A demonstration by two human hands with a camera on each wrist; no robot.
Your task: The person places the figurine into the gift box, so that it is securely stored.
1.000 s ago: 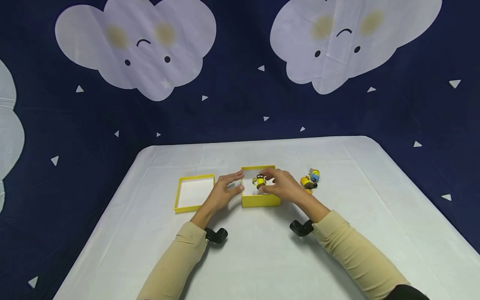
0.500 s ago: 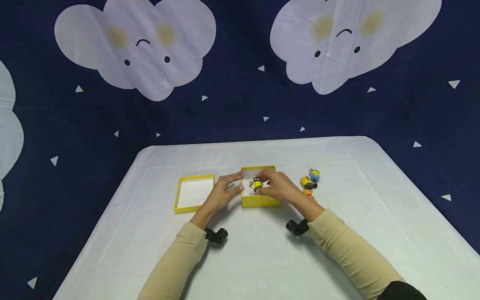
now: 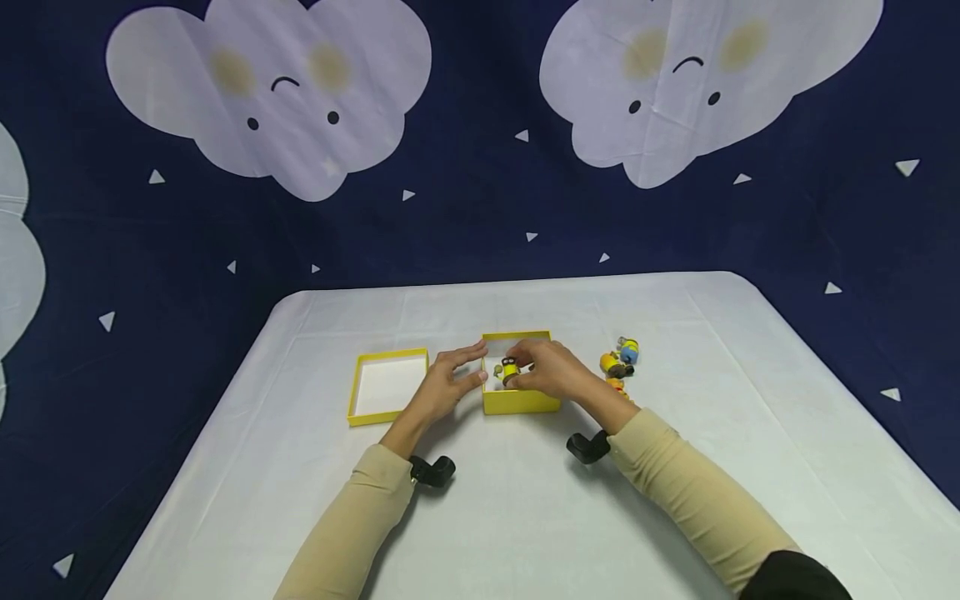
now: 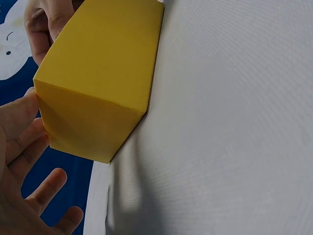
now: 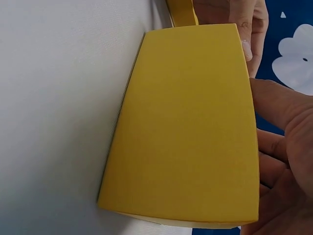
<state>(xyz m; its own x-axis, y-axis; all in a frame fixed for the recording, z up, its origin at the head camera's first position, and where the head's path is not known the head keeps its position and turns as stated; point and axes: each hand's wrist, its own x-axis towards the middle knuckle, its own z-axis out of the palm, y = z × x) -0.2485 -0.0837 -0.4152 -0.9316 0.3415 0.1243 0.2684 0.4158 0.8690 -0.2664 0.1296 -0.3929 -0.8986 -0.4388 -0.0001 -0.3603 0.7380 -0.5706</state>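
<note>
A yellow box [image 3: 521,403] with a white inside stands open at the top in the middle of the table. My right hand [image 3: 553,370] reaches over its right side and pinches a small yellow minion figurine [image 3: 510,372] with dark goggles, inside the box opening. In the right wrist view the box wall [image 5: 181,127] hides the figurine and my fingertips. My left hand [image 3: 447,385] touches the box's left edge with its thumb and fingertips, fingers spread and fairly straight. The left wrist view shows those fingers [image 4: 27,154] against the box's side wall.
A yellow-rimmed box lid [image 3: 388,387], white inside, lies to the left of the box. Right of the box, several small figurines [image 3: 617,365] in yellow, blue and orange lie together on the white tablecloth [image 3: 510,517]. A dark cloud-printed curtain [image 3: 480,225] hangs behind the table.
My right hand has moved left and slightly down into the box, carrying the minion figurine with it. The left hand stays at the box's left edge.
</note>
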